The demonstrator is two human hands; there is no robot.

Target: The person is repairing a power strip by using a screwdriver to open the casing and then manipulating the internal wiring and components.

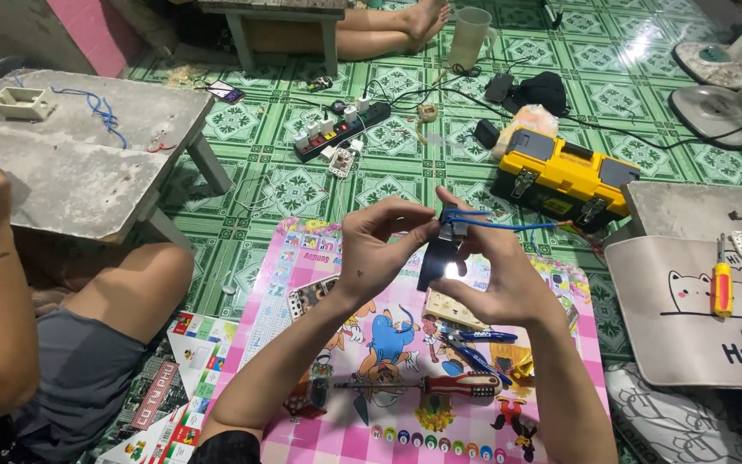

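Fingers of your left hand (380,249) and right hand (495,275) pinch the dark switch part (440,249) between them; blue wire (508,226) trails toward three o'clock.

Place: a home floor used as a makeshift electrical workshop.
Floor: green patterned tiles (302,185), people seated on them.
Tools: yellow toolbox (560,176), power strip (341,129), screwdriver (440,387).
Furniture: low concrete tabletop (70,163), standing fans (723,107).

A small dark electrical fitting (445,245) was held upright in mid-air above a pink cartoon mat, a blue wire (508,226) trailing from its top toward the right.
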